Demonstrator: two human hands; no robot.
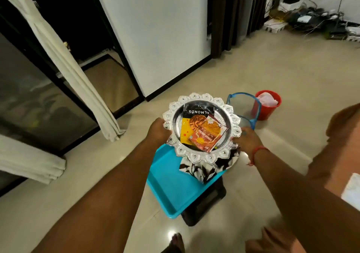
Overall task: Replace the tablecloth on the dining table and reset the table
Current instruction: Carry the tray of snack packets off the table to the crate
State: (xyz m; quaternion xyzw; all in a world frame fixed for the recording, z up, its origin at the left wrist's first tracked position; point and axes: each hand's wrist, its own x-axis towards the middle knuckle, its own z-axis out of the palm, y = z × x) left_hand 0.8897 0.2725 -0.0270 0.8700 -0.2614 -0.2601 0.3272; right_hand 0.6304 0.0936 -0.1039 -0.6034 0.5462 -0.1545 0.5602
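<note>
A round silver plate (196,98) with a scalloped rim is in mid-air, held from both sides. My left hand (158,131) grips its left rim and my right hand (246,138) grips its right rim. On the plate lie an almonds packet (191,122) and an orange snack packet (209,135). Below the plate, a turquoise tray (171,182) rests on a dark stool (206,204). A black-and-white patterned cloth (206,168) lies on the tray. An orange-brown tablecloth (339,155) shows at the right edge.
A clear jug with blue trim (243,106) and a red bucket (267,106) stand on the tiled floor behind the plate. White curtains (64,57) and dark glass doors are to the left. Cables and devices (311,20) lie at the far right wall. My foot (176,243) is below.
</note>
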